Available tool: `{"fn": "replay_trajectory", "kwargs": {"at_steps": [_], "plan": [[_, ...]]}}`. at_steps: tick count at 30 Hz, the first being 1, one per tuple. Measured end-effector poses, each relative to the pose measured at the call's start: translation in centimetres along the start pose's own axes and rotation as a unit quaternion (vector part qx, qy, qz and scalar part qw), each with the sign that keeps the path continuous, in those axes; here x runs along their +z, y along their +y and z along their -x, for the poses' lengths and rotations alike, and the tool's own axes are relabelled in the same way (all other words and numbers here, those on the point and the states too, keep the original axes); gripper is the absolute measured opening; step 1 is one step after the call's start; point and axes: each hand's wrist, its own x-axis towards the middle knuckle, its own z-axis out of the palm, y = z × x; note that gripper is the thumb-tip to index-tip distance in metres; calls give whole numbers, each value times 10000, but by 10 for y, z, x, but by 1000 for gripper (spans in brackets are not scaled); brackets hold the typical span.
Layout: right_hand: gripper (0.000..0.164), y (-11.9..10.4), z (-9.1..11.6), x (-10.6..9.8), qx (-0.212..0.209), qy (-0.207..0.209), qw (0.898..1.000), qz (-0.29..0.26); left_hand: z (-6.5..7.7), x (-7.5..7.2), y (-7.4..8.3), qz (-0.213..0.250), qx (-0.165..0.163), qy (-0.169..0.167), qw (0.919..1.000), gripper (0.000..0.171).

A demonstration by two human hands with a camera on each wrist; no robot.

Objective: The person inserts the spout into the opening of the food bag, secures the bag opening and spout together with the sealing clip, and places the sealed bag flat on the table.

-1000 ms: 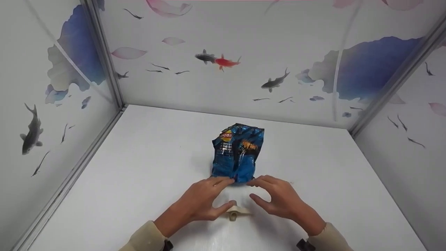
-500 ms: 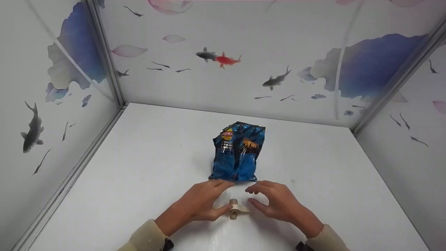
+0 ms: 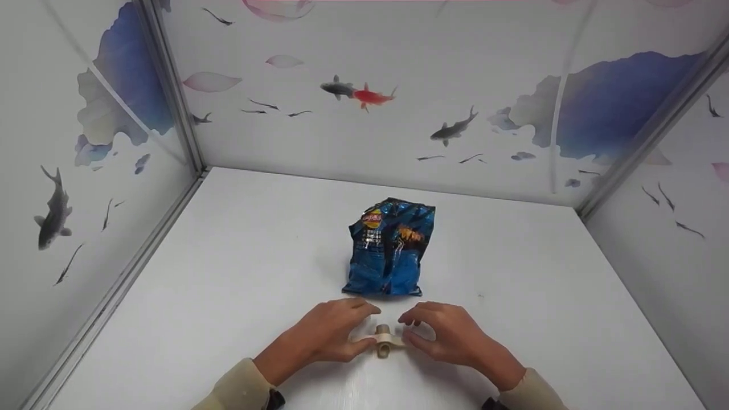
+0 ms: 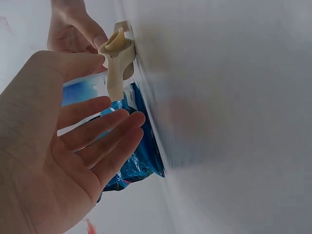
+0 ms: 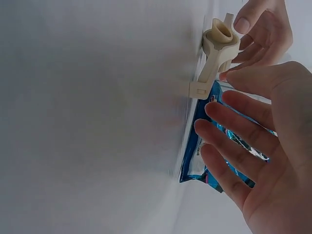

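Observation:
A cream plastic bag clip with a round pour spout lies on the white table between the two hands. My left hand is at its left side, thumb tip right at the clip and fingers relaxed over the tabletop. On the other side, my right hand has its thumb at the clip's right arm, its fingers loosely bent. Both wrist views show the fingers spread and holding nothing, close to the clip. Just beyond the fingertips stands a blue chip bag, upright and crumpled.
White panels printed with fish and petals wall the table at the back and both sides. Metal frame strips run along their corners. Beige sleeves cover the forearms.
Both hands have drawn back from the chip bag's bottom edge towards the clip. The right hand has come in closer to the clip. The bag now stands apart from the fingers.

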Motion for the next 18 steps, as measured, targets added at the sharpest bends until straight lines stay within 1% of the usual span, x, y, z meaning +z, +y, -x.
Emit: {"fn": "replay_trajectory", "kwargs": {"at_steps": [6, 12, 18], "plan": [[21, 1, 1, 3, -114, -38, 9999, 70, 0, 0, -1, -11, 87, -29, 10000, 46], [19, 1, 1, 3, -150, -276, 9995, 103, 0, 1, -2, -24, 195, -22, 9998, 36], [12, 0, 1, 3, -155, -462, 9988, 52, -1, 2, -2, -148, 293, 4, 9995, 31]]}}
